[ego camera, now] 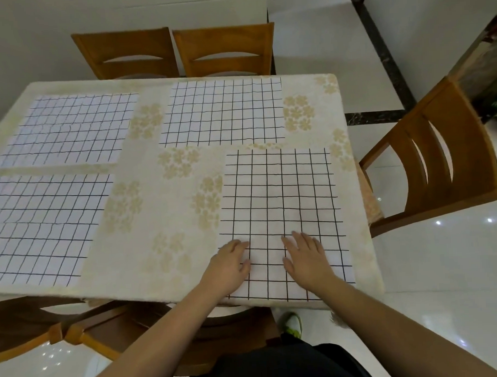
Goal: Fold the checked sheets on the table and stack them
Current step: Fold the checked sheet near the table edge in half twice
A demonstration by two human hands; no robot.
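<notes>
Four white fabric sheets with black grid lines lie flat and unfolded on the rectangular table covered by a cream cloth with tan flower print (pixel 169 220): near-right checked sheet (pixel 281 192), far-right checked sheet (pixel 224 112), far-left checked sheet (pixel 68 130), near-left checked sheet (pixel 41 226), all apart from each other, none stacked. Both hands are on the near-right sheet, close to its near edge. Left hand (pixel 228 267) lies palm down at the sheet's near-left part, fingers (pixel 239 244) spread flat and pointing to the far right, nothing grasped. Right hand (pixel 308 259) lies palm down just beside it, more toward the sheet's middle, fingers (pixel 299 237) extended and flat on the fabric, nothing pinched. Hands are near each other, not touching. Two brown wooden chairs (pixel 176 52) stand at the far side, one wooden chair (pixel 440 163) at the right end, more chair backs (pixel 62 330) under the near edge. White glossy tiled floor (pixel 444 265) around
</notes>
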